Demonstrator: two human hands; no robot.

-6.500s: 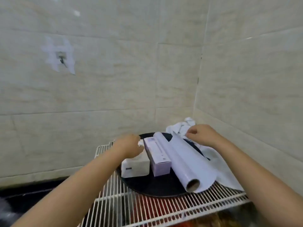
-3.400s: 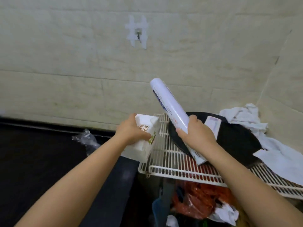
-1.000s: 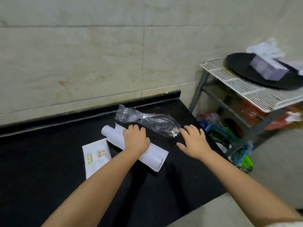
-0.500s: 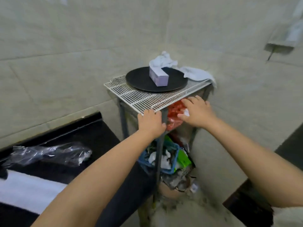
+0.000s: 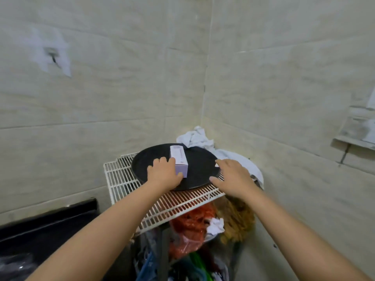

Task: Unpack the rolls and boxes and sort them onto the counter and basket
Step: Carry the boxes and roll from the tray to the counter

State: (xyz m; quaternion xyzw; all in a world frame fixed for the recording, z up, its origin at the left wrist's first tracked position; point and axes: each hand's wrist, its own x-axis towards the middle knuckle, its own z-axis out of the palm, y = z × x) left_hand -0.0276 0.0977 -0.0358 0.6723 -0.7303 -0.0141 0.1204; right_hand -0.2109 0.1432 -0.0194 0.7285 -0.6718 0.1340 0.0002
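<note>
- I see my left hand [image 5: 165, 175] curled against the box [image 5: 179, 160], which lies on the tray [image 5: 200, 169]; grip seems partial.
- My right hand [image 5: 233, 177] hovers over the tray rim, fingers loosely spread.

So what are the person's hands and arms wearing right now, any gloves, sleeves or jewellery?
Nothing visible: the left hand and right hand are bare, with no gloves, rings, watch or bracelets showing. Both forearms are uncovered up to the bottom edge of the picture; no sleeve shows.
</note>
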